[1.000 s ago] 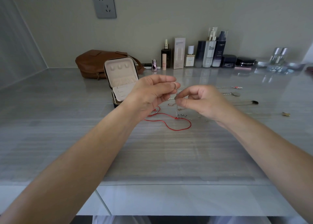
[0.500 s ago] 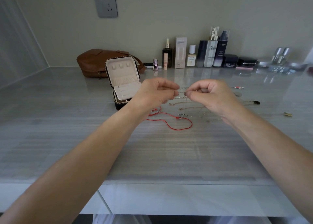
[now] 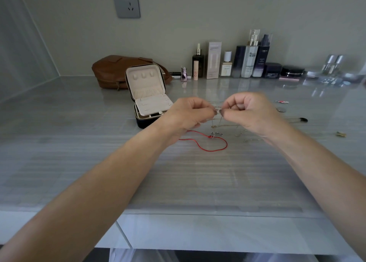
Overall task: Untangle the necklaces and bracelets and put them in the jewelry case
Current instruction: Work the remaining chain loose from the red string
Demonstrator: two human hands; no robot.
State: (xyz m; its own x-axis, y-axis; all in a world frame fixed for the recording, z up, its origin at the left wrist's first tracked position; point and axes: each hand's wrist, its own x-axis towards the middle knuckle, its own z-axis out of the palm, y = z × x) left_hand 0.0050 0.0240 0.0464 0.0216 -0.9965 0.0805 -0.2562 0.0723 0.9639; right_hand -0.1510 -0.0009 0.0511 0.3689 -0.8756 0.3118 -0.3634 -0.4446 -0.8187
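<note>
My left hand (image 3: 188, 116) and my right hand (image 3: 251, 113) are raised over the counter, fingertips almost meeting, and both pinch a thin silver chain (image 3: 217, 110) that hangs down between them. Below them on the counter lie a red cord bracelet (image 3: 210, 144), a thin gold chain (image 3: 225, 126) and a small dark beaded piece (image 3: 216, 133). The jewelry case (image 3: 147, 97) stands open to the left of my left hand, its cream lid upright.
A brown leather bag (image 3: 112, 71) lies behind the case. Cosmetic bottles and jars (image 3: 247, 63) line the back wall. More small jewelry pieces (image 3: 281, 102) and a dark-tipped stick (image 3: 297, 120) lie right of my hands. The counter's front edge (image 3: 198, 212) is near me.
Both hands have risen slightly and drawn closer together, still pinching the silver chain. The pieces on the counter have not moved.
</note>
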